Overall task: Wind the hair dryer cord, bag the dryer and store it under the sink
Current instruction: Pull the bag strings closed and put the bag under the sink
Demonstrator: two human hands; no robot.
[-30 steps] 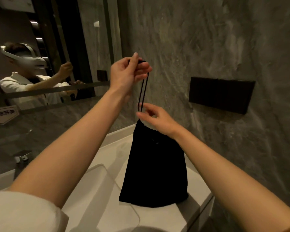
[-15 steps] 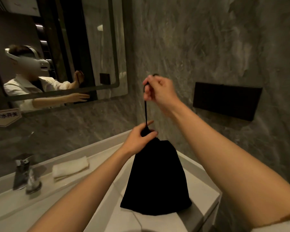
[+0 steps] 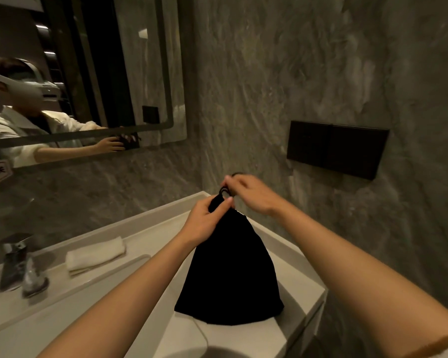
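Note:
A black drawstring bag stands upright on the right end of the white counter, bulging with something hidden inside; the dryer itself is out of sight. My left hand grips the gathered neck of the bag. Just above it, my right hand pinches the black drawstring, which forms a small loop at the neck.
A folded white towel lies on the counter ledge, with a chrome faucet and a small glass at the far left. A mirror hangs behind; a dark wall panel sits on the grey stone wall at right.
My right hand has come down from high above the bag to just over its neck, and the long taut drawstring is now a short loop. The left hand keeps hold of the neck.

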